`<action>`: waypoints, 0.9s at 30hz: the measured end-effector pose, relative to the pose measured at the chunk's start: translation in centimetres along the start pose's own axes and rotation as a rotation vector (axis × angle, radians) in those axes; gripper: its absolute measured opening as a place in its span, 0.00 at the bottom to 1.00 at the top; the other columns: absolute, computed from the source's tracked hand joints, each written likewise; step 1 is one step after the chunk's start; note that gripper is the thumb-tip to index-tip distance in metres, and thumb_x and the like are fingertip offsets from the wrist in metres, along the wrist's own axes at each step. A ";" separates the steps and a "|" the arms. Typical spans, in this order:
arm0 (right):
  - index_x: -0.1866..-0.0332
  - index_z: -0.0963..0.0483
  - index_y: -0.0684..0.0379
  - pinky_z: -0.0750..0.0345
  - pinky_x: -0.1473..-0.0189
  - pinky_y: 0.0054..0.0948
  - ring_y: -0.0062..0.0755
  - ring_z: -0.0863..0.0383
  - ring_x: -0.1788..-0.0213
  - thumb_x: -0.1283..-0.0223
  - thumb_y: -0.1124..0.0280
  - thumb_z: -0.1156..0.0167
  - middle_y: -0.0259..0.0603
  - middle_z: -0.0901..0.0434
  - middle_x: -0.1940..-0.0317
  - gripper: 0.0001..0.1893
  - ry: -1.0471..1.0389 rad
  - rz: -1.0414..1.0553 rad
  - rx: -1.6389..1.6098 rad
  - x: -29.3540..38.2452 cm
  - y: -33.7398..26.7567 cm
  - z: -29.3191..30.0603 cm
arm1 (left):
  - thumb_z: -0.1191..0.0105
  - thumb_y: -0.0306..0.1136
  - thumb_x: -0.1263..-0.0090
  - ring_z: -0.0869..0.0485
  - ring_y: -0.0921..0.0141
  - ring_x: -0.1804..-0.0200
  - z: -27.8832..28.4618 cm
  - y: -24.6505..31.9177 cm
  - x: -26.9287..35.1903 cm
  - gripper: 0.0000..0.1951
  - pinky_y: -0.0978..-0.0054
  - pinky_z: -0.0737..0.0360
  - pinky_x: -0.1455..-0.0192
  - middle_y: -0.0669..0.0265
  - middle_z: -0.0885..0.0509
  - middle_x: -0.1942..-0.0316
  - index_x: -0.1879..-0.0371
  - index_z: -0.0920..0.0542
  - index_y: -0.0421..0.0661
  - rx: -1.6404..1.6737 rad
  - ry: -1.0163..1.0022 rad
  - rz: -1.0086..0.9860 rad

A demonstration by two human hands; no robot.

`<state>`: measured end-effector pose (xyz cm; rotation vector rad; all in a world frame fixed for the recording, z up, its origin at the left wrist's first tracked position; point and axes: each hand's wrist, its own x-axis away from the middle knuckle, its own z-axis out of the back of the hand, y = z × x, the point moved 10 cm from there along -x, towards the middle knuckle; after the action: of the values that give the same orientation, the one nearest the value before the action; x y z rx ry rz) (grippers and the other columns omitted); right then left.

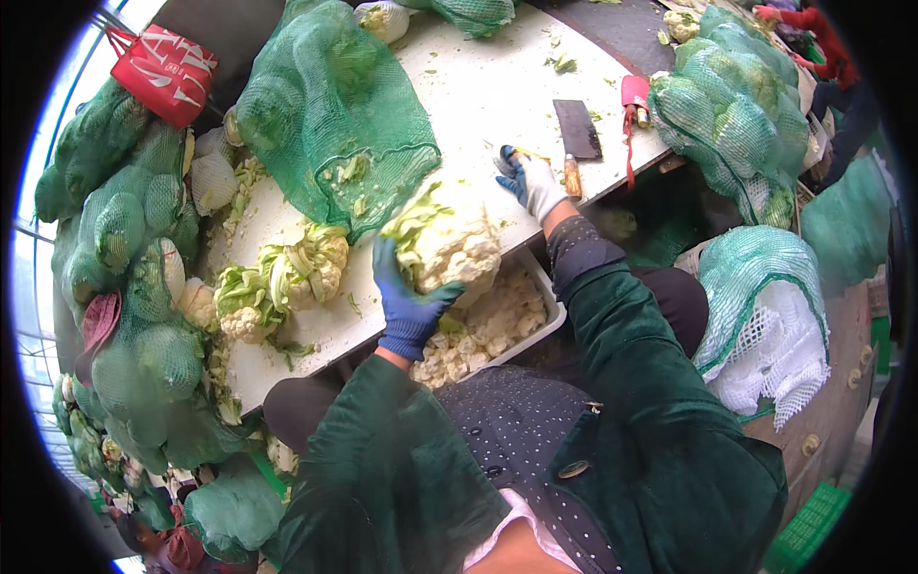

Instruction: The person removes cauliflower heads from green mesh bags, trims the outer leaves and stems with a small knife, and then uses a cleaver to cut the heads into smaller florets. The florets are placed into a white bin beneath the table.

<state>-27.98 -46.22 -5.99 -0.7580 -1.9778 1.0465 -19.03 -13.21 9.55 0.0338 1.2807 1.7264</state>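
My left hand, in a blue glove, holds a large cauliflower head with green leaves at the table's near edge. Below it sits a pale tub of cut florets. My right hand, in a blue and white glove, is over the white table, its fingers curled by a thin yellowish thing, perhaps a knife handle. Whether it grips that is unclear. A cleaver with a wooden handle lies to its right. Two leafy cauliflowers rest on the left.
A green mesh bag lies across the table. Filled mesh bags are piled at the left, another at the right. A red-handled tool lies near the table edge. A person in red is at the upper right.
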 end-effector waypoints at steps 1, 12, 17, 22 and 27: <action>0.38 0.18 0.56 0.17 0.47 0.37 0.32 0.14 0.47 0.22 0.54 0.37 0.39 0.12 0.48 0.20 0.033 -0.133 -0.183 0.0 0.5 0.7 | 0.19 0.65 0.46 0.36 0.50 0.18 -0.8 1.8 -1.1 0.63 0.51 0.33 0.17 0.47 0.37 0.19 0.19 0.40 0.40 -0.282 -0.046 -0.126; 0.26 0.28 0.66 0.20 0.29 0.48 0.52 0.16 0.33 0.13 0.50 0.53 0.54 0.17 0.34 0.29 -0.208 0.038 -0.703 9.7 -0.1 4.1 | 0.27 0.69 0.47 0.34 0.45 0.18 -14.5 11.4 -3.0 0.52 0.12 0.39 0.31 0.57 0.30 0.19 0.26 0.24 0.46 -0.600 -0.449 -0.741; 0.27 0.28 0.63 0.16 0.38 0.41 0.44 0.14 0.39 0.12 0.51 0.52 0.49 0.18 0.36 0.26 0.017 0.475 -0.248 7.5 -2.1 5.9 | 0.43 0.35 0.28 0.31 0.54 0.18 -16.3 8.2 -2.1 0.20 0.09 0.35 0.35 0.64 0.28 0.21 0.37 0.14 0.57 -0.643 -0.327 -1.105; 0.41 0.21 0.58 0.12 0.51 0.38 0.36 0.12 0.52 0.19 0.58 0.37 0.39 0.14 0.50 0.15 0.404 0.243 -0.411 3.3 -1.5 9.1 | 0.45 0.34 0.26 0.37 0.58 0.13 -17.9 3.6 -9.2 0.30 0.16 0.44 0.24 0.66 0.34 0.15 0.22 0.25 0.58 -0.863 -0.373 -0.988; 0.42 0.23 0.65 0.14 0.48 0.39 0.34 0.14 0.54 0.16 0.58 0.40 0.43 0.14 0.54 0.18 0.585 0.401 -0.181 7.8 -5.0 8.1 | 0.36 0.44 0.29 0.34 0.54 0.16 -15.9 4.0 -10.9 0.31 0.30 0.44 0.17 0.61 0.30 0.17 0.25 0.22 0.56 -0.894 -0.491 -0.710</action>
<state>-39.62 -45.97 -2.02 -1.4213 -1.4519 0.7447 -23.94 -32.31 10.61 -0.4373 0.0562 1.3825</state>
